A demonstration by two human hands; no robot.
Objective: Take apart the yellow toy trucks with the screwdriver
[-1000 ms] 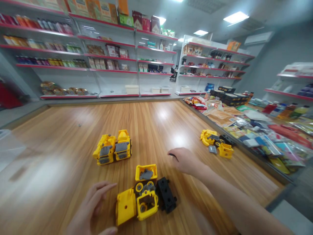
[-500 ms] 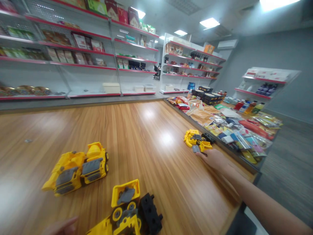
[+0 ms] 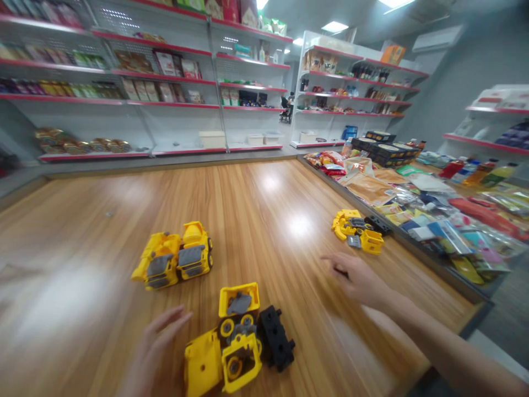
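- My right hand (image 3: 355,281), at 4 o'clock, seems clamped on a small dark piece (image 3: 341,272); I should hold it snugly.
- My left hand (image 3: 159,333), at 7 o'clock, has its fingers apart; I should keep it from bumping the yellow panel (image 3: 202,353) and black chassis (image 3: 276,337) near 6 o'clock.
- Half a second ago, my right hand was beside the grey plate (image 3: 354,241); now it's nearer me.

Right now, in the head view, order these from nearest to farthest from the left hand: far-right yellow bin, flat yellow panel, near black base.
1. Flat yellow panel: just right of the left hand.
2. Near black base: farther right.
3. Far-right yellow bin: well right and farther forward.
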